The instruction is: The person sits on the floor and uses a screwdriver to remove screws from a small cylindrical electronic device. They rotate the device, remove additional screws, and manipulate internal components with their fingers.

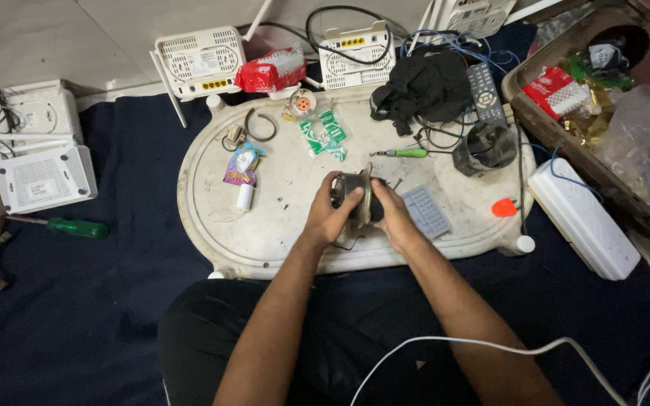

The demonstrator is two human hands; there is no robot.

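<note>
Both hands are gripping a small round metal motor part (356, 201) just above the near half of the oval white tray (212, 173). The left hand (330, 216) is closing its fingers around the part's left side, while the right hand (393, 214) is clasping the right side. Just right of it, on the tray, a grey keypad (426, 211) is lying flat. Farther back on the tray, a green-handled screwdriver (404, 153) is resting, and beyond the tray's far edge two white routers (198, 62) are sitting.

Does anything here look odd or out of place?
A green-handled screwdriver lies off the white oval tray, on the dark blue cloth, away from both hands gripping a small metal motor part.
</note>
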